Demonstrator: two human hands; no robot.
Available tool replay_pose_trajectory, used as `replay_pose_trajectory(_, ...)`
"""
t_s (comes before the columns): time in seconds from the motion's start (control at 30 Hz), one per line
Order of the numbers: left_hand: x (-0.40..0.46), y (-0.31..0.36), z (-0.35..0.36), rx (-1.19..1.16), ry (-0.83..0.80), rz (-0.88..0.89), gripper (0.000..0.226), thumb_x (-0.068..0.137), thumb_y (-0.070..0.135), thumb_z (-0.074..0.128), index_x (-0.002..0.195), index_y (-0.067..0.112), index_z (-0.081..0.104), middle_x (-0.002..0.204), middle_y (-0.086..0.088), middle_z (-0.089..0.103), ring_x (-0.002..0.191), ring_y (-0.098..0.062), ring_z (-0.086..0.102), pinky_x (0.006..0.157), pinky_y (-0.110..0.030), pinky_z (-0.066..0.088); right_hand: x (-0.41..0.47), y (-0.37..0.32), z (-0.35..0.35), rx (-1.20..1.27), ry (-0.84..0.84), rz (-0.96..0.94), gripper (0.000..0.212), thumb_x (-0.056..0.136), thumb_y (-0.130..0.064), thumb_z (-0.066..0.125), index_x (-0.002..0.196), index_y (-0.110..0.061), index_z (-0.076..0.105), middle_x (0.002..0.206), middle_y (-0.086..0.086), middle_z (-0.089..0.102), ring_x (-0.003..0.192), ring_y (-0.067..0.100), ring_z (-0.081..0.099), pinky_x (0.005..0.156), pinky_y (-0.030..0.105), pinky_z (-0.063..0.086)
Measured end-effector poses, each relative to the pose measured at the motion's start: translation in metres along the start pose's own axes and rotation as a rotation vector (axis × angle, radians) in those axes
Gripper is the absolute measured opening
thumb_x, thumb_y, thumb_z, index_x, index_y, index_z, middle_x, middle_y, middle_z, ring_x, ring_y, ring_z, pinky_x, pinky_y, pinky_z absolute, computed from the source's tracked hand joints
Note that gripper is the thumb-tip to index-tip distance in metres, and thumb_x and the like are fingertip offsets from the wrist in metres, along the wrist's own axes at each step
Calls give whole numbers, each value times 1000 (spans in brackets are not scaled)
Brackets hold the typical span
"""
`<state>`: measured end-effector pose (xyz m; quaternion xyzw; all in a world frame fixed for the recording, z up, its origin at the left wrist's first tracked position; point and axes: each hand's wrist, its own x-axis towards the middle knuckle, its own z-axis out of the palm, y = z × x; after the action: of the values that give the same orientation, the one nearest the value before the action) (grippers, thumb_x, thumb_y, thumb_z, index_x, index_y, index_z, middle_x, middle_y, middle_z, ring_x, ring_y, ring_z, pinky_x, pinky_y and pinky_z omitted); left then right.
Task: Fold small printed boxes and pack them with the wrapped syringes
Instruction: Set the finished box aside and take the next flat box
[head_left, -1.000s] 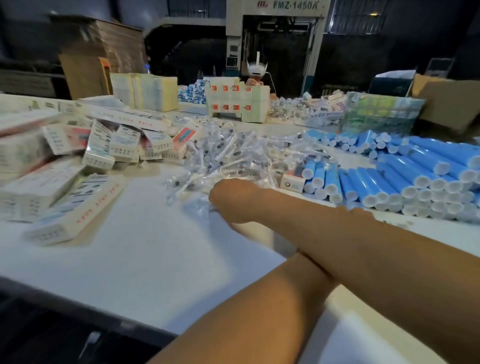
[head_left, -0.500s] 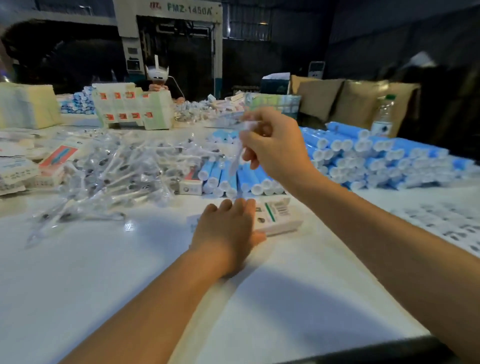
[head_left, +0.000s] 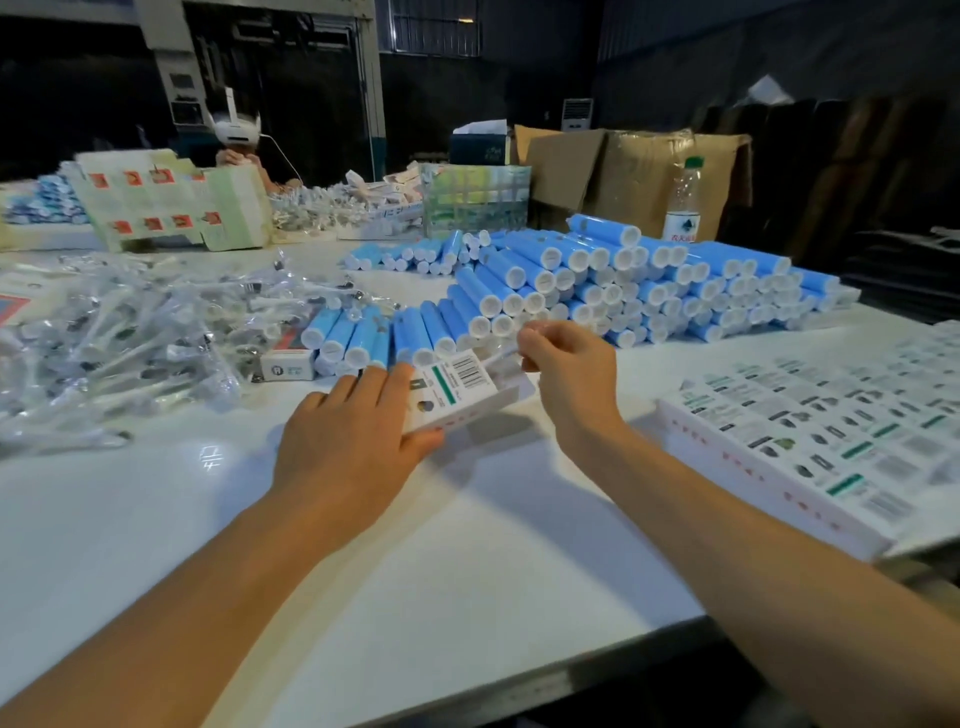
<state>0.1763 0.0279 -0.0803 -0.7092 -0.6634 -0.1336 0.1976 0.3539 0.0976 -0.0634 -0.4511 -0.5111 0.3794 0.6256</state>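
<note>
Left hand (head_left: 353, 441) lies on the smooth white tabletop (head_left: 467, 561), fingers and thumb curled on the near end of a small white printed cardboard box (head_left: 462, 392) with a barcode and green stripe. Right hand (head_left: 569, 371) sits just past the box's far end, fingertips pinching a clear-wrapped syringe (head_left: 501, 356) at its opening. Beyond both hands, a stack of blue tubes with white caps (head_left: 623, 286). Left of the left hand, a heap of wrapped syringes (head_left: 130, 338). Right of the right hand, rows of packed printed boxes (head_left: 831, 431). Dark workshop behind, brown cartons (head_left: 623, 171) at the table's far edge.
</note>
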Motion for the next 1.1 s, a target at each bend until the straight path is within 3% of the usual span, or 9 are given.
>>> replay_pose_trajectory(0.13,0,5,-2,13,8,10,82,77,66,8,143,20,22,135,2,43,119,-19,43,87,-33,37,-10,1,4,19,10,-8,12,82,-16,68,81,-22,57,85,5,68,81,26,66,73,38,54)
replay_pose_trajectory(0.23,1,7,-2,1,24,6,80,79,65,13,142,18,26,133,0,46,116,-21,46,83,-34,38,-17,0,8,-25,-23,-28,13,82,-19,67,70,-19,62,79,2,68,82,25,66,75,44,56)
replay_pose_trajectory(0.4,-1,8,-6,-38,49,-17,84,77,65,13,141,14,31,132,-4,48,114,-25,47,83,-37,38,-26,-3,12,-43,-197,-68,18,95,-31,51,81,-29,62,100,2,66,97,18,64,81,31,55)
replay_pose_trajectory(0.5,-1,6,-9,-37,60,-41,87,75,67,6,142,17,28,132,-1,46,115,-23,46,83,-35,38,-26,-5,3,-157,-122,-175,16,95,-25,51,86,-33,62,113,-6,52,114,12,47,95,24,36)
replay_pose_trajectory(0.6,0,3,-11,-58,66,-88,90,70,69,1,141,19,26,130,-1,45,115,-22,45,83,-35,38,-28,-6,-3,-149,-16,-250,15,90,-18,57,83,-31,59,98,-9,50,88,-3,49,77,9,36)
replay_pose_trajectory(0.67,1,2,-11,-68,75,-112,86,74,68,6,142,19,25,130,-1,44,115,-22,45,84,-35,39,-31,-7,-2,-187,-31,-286,18,89,-16,59,77,-29,58,89,-9,52,75,-5,48,67,7,37)
replay_pose_trajectory(0.9,1,2,-6,-8,89,-103,73,84,63,18,142,19,21,133,0,41,118,-21,43,85,-34,37,-38,-4,3,-267,-85,-302,15,89,-18,61,95,-16,75,79,-21,59,75,7,54,68,19,42)
replay_pose_trajectory(1.1,-1,12,-5,70,107,-44,72,89,61,29,143,14,23,134,-3,44,117,-22,45,84,-33,37,-42,-1,6,-299,-131,-280,12,88,-14,63,79,-21,64,81,-3,62,71,6,53,63,11,39)
